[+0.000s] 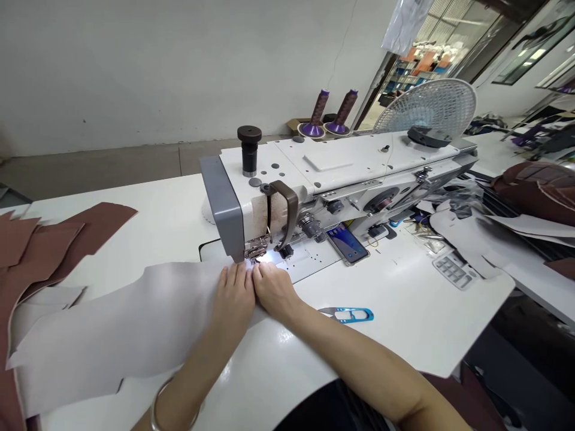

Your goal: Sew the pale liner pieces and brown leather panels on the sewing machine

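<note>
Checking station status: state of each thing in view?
Left hand: flat on the grey sheet, fingertips by the needle area.
Right hand: pressed down beside the left hand.
Grey sheet: lying flat.
Sewing machine light: on.
Phone: screen lit.
Thread snips: closed.

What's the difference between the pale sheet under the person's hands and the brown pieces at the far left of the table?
The pale grey sheet is one large piece, while the reddish-brown pieces are several smaller, overlapping cuts. The sheet lies under the left hand and beside the right hand, reaching the sewing machine; the brown pieces lie untouched further left. The sheet also overlaps them. Both look like flat, cut leather on the white table.
</note>
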Action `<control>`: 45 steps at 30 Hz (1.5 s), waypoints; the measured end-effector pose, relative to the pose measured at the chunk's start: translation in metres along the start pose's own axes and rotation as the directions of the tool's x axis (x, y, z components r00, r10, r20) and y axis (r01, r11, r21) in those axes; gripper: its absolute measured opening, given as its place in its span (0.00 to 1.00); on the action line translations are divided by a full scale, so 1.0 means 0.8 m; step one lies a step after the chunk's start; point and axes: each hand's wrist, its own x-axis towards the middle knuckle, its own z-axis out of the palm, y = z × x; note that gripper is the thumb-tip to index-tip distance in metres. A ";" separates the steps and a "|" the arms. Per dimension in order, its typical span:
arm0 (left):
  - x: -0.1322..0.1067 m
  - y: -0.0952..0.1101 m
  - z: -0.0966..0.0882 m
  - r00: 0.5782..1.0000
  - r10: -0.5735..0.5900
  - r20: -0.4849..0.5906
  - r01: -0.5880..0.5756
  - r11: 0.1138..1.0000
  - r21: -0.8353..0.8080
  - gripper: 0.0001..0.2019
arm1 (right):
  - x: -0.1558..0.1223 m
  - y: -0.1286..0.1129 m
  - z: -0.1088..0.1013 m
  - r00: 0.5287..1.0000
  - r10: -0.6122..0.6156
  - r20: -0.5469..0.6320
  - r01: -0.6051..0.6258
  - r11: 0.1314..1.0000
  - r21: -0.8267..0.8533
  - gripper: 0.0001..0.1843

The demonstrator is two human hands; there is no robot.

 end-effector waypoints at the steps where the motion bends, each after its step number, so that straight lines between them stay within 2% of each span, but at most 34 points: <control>1: -0.001 0.004 -0.001 1.000 -0.003 0.006 0.003 1.000 0.021 0.21 | 0.000 0.000 -0.001 1.000 0.007 0.006 -0.007 1.000 0.004 0.09; 4: -0.003 0.004 0.001 1.000 0.001 0.028 -0.002 0.998 0.056 0.21 | -0.002 0.001 -0.006 0.999 0.028 0.023 -0.029 0.999 0.015 0.09; 10: 0.004 -0.021 -0.003 0.992 0.088 0.086 -0.087 0.996 -0.008 0.20 | -0.010 0.005 -0.012 1.000 -0.014 0.016 0.014 1.000 -0.004 0.10; 13: 0.002 -0.012 -0.007 0.998 0.053 0.035 -0.053 0.998 0.016 0.18 | -0.007 0.005 -0.007 0.999 -0.036 0.003 0.036 0.999 -0.004 0.10; 17: -0.004 0.000 0.001 0.999 -0.008 -0.039 0.008 1.000 0.005 0.17 | -0.007 0.004 -0.007 0.999 -0.038 -0.001 0.038 0.999 -0.011 0.11; 21: 0.001 -0.018 0.008 0.999 0.051 0.010 -0.051 0.998 -0.030 0.19 | -0.013 0.003 -0.012 1.000 -0.009 0.022 0.009 1.000 0.001 0.10; 24: 0.008 -0.031 0.002 0.996 0.081 0.038 -0.080 0.997 -0.013 0.20 | -0.012 0.003 -0.011 0.999 0.010 0.041 -0.010 1.000 0.006 0.11; 26: 0.009 -0.027 -0.004 0.997 0.074 0.020 -0.074 0.997 0.012 0.19 | -0.010 0.004 -0.008 0.999 0.024 0.025 -0.024 1.000 0.017 0.11; 29: 0.003 -0.008 -0.009 0.997 0.041 -0.058 -0.039 0.999 0.030 0.16 | -0.009 0.004 -0.005 1.000 0.025 0.000 -0.025 0.999 0.028 0.10; 33: -0.008 0.005 0.003 0.999 -0.005 -0.049 0.004 1.000 -0.018 0.17 | -0.013 0.004 -0.010 0.999 0.019 0.029 -0.020 0.999 0.031 0.09; 37: -0.004 -0.017 0.017 1.000 0.022 0.021 -0.020 0.996 -0.091 0.19 | -0.012 0.003 -0.012 0.998 0.025 0.057 -0.028 0.998 0.053 0.08; 40: 0.004 -0.034 0.015 0.996 0.084 0.035 -0.082 0.995 -0.065 0.18 | -0.009 0.002 -0.010 0.998 0.049 0.047 -0.052 0.997 0.061 0.10; 43: 0.007 -0.034 0.006 0.994 0.112 -0.011 -0.112 0.994 -0.006 0.18 | -0.010 0.002 -0.010 0.996 0.070 0.058 -0.074 0.995 0.061 0.11; 45: 0.005 -0.026 0.002 0.987 0.132 -0.097 -0.132 0.991 -0.003 0.15 | -0.012 0.002 -0.012 0.995 0.073 0.067 -0.078 0.994 0.073 0.10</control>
